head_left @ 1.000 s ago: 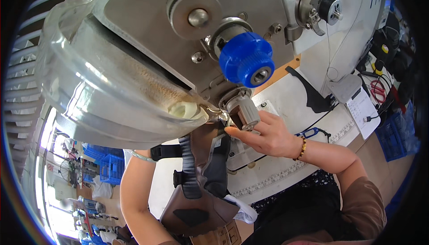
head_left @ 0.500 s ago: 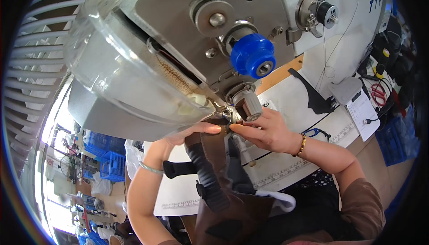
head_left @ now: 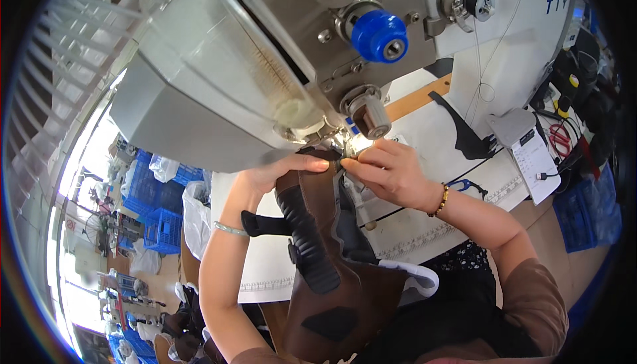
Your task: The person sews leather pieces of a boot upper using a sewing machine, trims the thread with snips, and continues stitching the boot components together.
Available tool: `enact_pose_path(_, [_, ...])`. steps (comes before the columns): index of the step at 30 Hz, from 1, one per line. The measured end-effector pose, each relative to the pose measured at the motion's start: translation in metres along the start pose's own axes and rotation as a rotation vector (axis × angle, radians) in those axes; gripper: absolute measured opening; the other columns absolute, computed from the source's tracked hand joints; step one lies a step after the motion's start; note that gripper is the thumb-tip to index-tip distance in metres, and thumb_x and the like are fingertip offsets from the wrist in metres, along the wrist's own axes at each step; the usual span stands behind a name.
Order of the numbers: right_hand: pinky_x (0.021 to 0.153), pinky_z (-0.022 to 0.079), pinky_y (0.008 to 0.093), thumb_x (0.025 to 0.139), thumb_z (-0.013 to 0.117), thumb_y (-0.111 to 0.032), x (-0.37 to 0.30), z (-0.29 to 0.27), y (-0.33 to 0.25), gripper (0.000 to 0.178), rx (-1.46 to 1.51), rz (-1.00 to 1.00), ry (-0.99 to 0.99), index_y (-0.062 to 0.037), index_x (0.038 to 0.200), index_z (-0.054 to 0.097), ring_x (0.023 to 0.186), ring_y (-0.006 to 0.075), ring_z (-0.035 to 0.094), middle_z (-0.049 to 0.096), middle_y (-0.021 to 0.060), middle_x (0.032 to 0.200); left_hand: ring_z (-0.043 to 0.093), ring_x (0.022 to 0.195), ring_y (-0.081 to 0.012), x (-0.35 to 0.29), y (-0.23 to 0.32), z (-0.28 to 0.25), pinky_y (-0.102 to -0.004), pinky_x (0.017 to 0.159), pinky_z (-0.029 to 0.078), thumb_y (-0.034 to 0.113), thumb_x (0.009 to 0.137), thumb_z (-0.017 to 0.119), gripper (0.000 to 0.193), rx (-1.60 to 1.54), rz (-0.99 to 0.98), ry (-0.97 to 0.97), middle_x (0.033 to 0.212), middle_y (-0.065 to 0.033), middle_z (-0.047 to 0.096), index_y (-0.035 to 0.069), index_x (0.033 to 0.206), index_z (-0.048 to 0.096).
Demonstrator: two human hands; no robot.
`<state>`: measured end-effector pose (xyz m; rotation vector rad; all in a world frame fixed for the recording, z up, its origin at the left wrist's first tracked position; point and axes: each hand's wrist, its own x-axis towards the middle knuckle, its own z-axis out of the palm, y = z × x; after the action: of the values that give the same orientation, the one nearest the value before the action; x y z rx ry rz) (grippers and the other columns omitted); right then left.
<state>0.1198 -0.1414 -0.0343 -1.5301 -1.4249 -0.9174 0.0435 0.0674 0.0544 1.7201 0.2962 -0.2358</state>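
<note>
A brown leather boot upper (head_left: 322,317) with black ribbed padding (head_left: 308,244) and a black strap (head_left: 265,223) runs from my lap up to the sewing machine (head_left: 199,112). My left hand (head_left: 285,168) grips its far end from the left, thumb flat on the leather and the other fingers mostly hidden. From the right, my right hand (head_left: 388,175) pinches the edge of the same piece close to the left thumb. Both sets of fingertips are just in front of the lit needle area, where the machine head partly hides the stitching point.
A black cut piece (head_left: 461,128) lies on the white table (head_left: 411,248) at the right, near a small blue tool (head_left: 464,185) and a paper sheet (head_left: 534,165). Blue crates (head_left: 162,230) stand beyond the table at the left, and another blue crate (head_left: 576,215) at the right.
The machine head sits higher in the view, and the light by the needle shows more. Both hands and the upper's far end appear slightly higher too, with the grip kept.
</note>
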Motion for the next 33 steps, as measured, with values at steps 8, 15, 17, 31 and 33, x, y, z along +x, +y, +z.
enact_pose_path(8, [0.052, 0.047, 0.0311, 0.08, 0.067, -0.024, 0.008, -0.029, -0.033, 0.02, 0.477, 0.586, -0.123, -0.0061, 0.08, 0.058, 0.054, 0.022, 0.057, 0.059, 0.0056, 0.077, 0.06, 0.085, -0.0127, -0.009, 0.006, 0.009, -0.0246, 0.078, 0.048, 0.007, 0.075, 0.069, 0.03, -0.082, -0.016, -0.049, 0.096, -0.0057, 0.064, 0.0, 0.103, 0.062])
enact_pose_path(15, [0.058, 0.045, 0.0364, 0.084, 0.059, -0.029, -0.007, -0.081, -0.068, 0.03, 0.195, 0.3, -0.669, -0.0024, 0.07, 0.054, 0.066, 0.0274, 0.058, 0.054, 0.011, 0.069, 0.06, 0.079, -0.0134, -0.03, 0.001, 0.039, -0.0262, 0.073, 0.049, 0.013, 0.074, 0.071, 0.035, -0.158, -0.009, 0.088, 0.092, -0.0068, 0.064, -0.002, 0.103, 0.059])
enact_pose_path(17, [0.055, 0.043, 0.0349, 0.081, 0.06, -0.025, -0.019, -0.074, -0.075, 0.027, 0.143, 0.259, -0.512, -0.0029, 0.068, 0.051, 0.06, 0.0264, 0.054, 0.049, 0.01, 0.067, 0.061, 0.078, -0.0136, -0.034, 0.003, 0.044, -0.0261, 0.069, 0.05, 0.015, 0.073, 0.073, 0.035, -0.176, -0.001, 0.109, 0.092, -0.0079, 0.064, -0.003, 0.101, 0.06])
enact_pose_path(31, [0.047, 0.036, 0.0297, 0.066, 0.075, -0.014, -0.039, -0.056, -0.072, 0.024, 0.087, 0.15, -0.116, -0.0046, 0.072, 0.054, 0.052, 0.0192, 0.045, 0.044, 0.004, 0.063, 0.059, 0.079, -0.0115, -0.03, 0.001, 0.043, -0.0244, 0.074, 0.048, 0.009, 0.073, 0.071, 0.035, -0.116, 0.126, 0.131, 0.091, -0.0061, 0.063, -0.004, 0.103, 0.059])
enact_pose_path(33, [0.046, 0.036, 0.0294, 0.066, 0.076, -0.013, -0.039, -0.055, -0.071, 0.023, 0.094, 0.152, -0.115, -0.0044, 0.073, 0.055, 0.052, 0.0187, 0.045, 0.045, 0.0037, 0.063, 0.059, 0.079, -0.0113, -0.029, 0.001, 0.042, -0.0244, 0.074, 0.048, 0.008, 0.073, 0.071, 0.035, -0.109, 0.129, 0.134, 0.091, -0.0057, 0.063, -0.004, 0.104, 0.059])
